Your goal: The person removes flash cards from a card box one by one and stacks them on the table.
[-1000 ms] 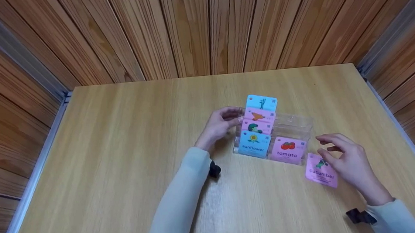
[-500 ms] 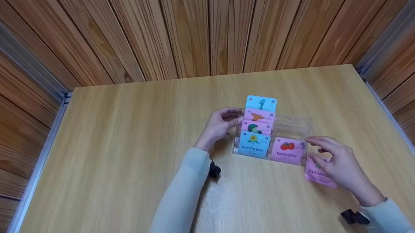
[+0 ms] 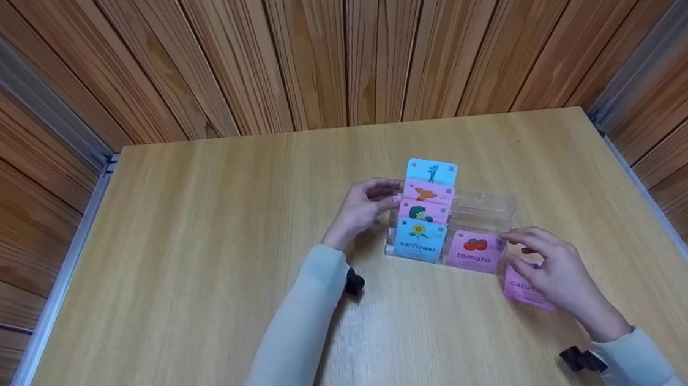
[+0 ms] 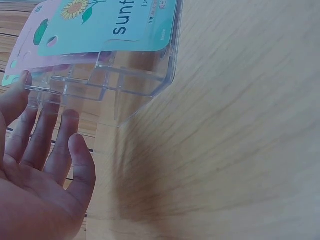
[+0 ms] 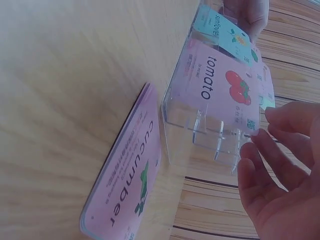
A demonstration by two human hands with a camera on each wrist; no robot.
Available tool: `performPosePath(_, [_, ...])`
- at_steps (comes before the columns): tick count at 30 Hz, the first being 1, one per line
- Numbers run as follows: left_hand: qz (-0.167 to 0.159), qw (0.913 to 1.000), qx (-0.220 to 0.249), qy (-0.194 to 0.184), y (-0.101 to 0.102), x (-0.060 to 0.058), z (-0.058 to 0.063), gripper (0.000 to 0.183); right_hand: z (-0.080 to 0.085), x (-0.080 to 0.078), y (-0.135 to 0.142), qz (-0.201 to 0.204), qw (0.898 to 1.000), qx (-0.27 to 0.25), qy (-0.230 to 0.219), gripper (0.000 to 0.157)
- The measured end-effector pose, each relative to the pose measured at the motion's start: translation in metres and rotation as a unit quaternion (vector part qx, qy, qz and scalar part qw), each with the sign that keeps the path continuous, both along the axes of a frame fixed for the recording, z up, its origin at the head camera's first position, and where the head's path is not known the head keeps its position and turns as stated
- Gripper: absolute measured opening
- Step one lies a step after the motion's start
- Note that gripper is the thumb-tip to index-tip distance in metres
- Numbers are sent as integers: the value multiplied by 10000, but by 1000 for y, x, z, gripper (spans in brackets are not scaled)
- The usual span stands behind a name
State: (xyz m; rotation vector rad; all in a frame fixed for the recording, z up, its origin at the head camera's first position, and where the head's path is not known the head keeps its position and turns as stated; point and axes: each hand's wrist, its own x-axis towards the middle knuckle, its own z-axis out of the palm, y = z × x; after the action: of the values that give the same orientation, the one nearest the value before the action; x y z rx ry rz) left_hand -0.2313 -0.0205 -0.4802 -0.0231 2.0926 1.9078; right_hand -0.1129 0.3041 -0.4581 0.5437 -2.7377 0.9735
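A clear stepped card stand point(image 3: 483, 208) stands on the table, right of the middle. My left hand point(image 3: 360, 207) grips its left side, thumb in front and fingers behind the clear wall in the left wrist view. A pink tomato card point(image 3: 471, 260) leans upright in the front step, at the right. My right hand point(image 3: 558, 271) is beside it, fingers bent, fingertips right at the card's upper right corner in the right wrist view. Below that hand, a small stack of pink cards lies flat, a cucumber card point(image 5: 132, 177) on top, partly hidden by the hand in the head view.
On the stand's left half, a blue sunflower card point(image 3: 419, 249) is in front. Behind it rise a broccoli card point(image 3: 422, 211), a pink card with an orange picture point(image 3: 427, 192) and a blue card point(image 3: 431, 171). Wood-patterned walls point(image 3: 308, 48) surround the table point(image 3: 202, 259).
My right hand has moved left from over the cucumber card to the tomato card's right edge, covering more of the cucumber card. My left hand stays on the stand.
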Motion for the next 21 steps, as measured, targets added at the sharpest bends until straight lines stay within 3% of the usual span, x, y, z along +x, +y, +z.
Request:
performPosePath(8, [22,10000,-34,-18,0,0,0,25,1,-1,-7,-73,9999,-27,-128,35])
performPosePath(16, [-7,10000,-64,57,-1,0,-1,25,-3,-3,-10,-65,9999,-76,65,29])
performPosePath(21, [-21,9999,-56,105,-1,-1,-1,26,-4,-3,-11,-65,9999,-64,-108,29])
